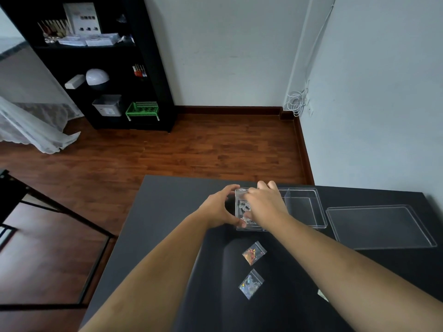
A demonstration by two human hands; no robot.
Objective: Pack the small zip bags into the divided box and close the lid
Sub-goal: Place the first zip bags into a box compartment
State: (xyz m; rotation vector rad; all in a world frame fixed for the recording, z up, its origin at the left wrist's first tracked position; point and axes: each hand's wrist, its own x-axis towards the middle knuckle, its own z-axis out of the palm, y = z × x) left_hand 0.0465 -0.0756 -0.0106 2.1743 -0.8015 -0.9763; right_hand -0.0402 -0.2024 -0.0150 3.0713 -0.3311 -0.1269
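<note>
A clear divided box point(304, 207) sits at the far side of the black table point(163, 212). Its left compartment holds several small zip bags point(244, 208), partly hidden by my hands. My left hand point(219, 208) grips the box's left end, thumb at the near corner. My right hand point(266, 202) lies over the left compartment, fingers pressing down on the bags inside. The box's right compartment looks empty. The clear lid point(378, 226) lies flat to the right of the box. Two small zip bags lie loose nearer me, one with orange bits point(254, 253) and one with silvery bits point(251, 283).
A corner of another small bag point(322, 295) peeks out beside my right forearm. White walls stand to the right and behind the table. A black shelf unit point(100, 68) and a black metal frame point(48, 212) stand on the wooden floor to the left.
</note>
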